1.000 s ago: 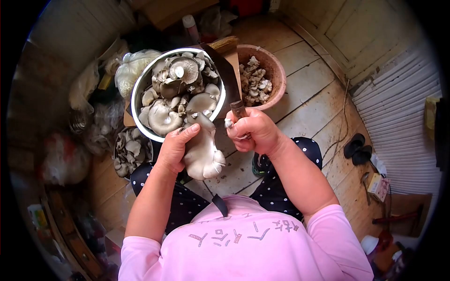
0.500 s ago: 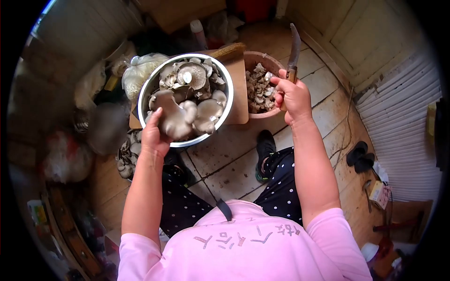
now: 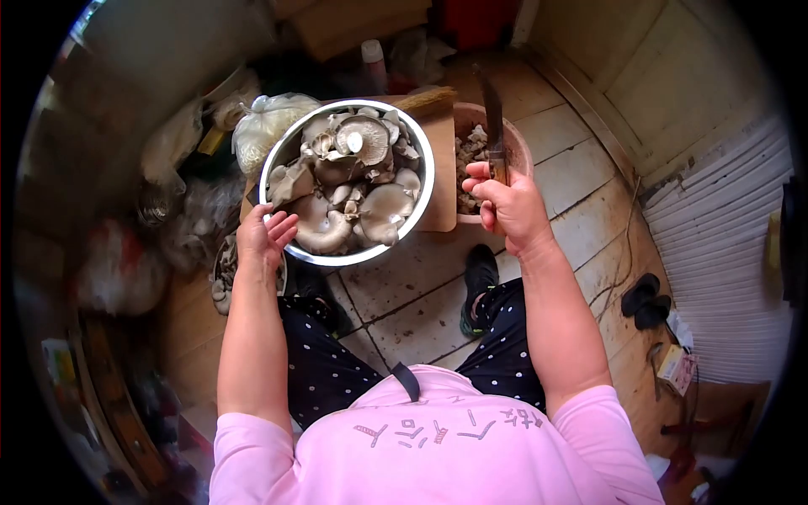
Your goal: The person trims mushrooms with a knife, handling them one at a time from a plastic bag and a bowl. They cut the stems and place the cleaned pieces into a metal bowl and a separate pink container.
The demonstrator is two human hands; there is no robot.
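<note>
My left hand (image 3: pixel 268 236) is at the lower left rim of a metal bowl (image 3: pixel 426 181), fingers apart and nothing held. Grey oyster mushrooms (image 3: pixel 362 143) fill the bowl, which rests on a brown board (image 3: pixel 439 181). My right hand (image 3: pixel 511 202) is closed around the handle of a knife (image 3: pixel 493 118), whose blade points up and away from me. Under the knife and just right of the board sits a pink basin (image 3: pixel 518 151) with mushroom scraps (image 3: pixel 468 156) in it.
More mushrooms lie in a second container (image 3: pixel 225 278) at lower left of the bowl. Plastic bags (image 3: pixel 269 130) and a spray can (image 3: pixel 374 63) stand behind. Black slippers (image 3: pixel 646 301) lie on the floor at right. My feet are below the board.
The large mushroom that was in my left hand now lies in the bowl, and that hand has moved back to the rim. My right hand and the knife have shifted left and slightly down.
</note>
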